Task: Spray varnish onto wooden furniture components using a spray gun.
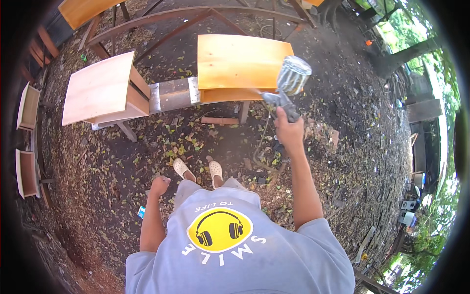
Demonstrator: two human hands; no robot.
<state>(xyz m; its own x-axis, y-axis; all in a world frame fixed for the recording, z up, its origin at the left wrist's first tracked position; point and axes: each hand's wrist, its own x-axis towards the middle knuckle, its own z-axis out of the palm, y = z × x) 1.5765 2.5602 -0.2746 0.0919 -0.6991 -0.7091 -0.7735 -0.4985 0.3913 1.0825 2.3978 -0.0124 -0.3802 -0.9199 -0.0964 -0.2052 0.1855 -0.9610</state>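
My right hand (290, 130) grips the handle of a gravity-feed spray gun (282, 100), with its metal paint cup (295, 73) on top. From the nozzle, which faces left, a fine mist spreads across the front of an orange-stained wooden box (242, 62). Left of it, a pale unstained wooden box (101, 88) shows an open gap on its right side. Both rest on a narrow bench (172, 95). My left hand (160, 185) hangs low beside my body, fingers curled in and nothing visible in them.
A hose (261, 147) trails down behind my right hand to the leaf-strewn ground (147, 161). Beyond the bench runs a metal truss frame (191, 13), with another orange panel (86, 11) at upper left. Two small wooden boxes stand at far left. A tree trunk (404, 55) is at right.
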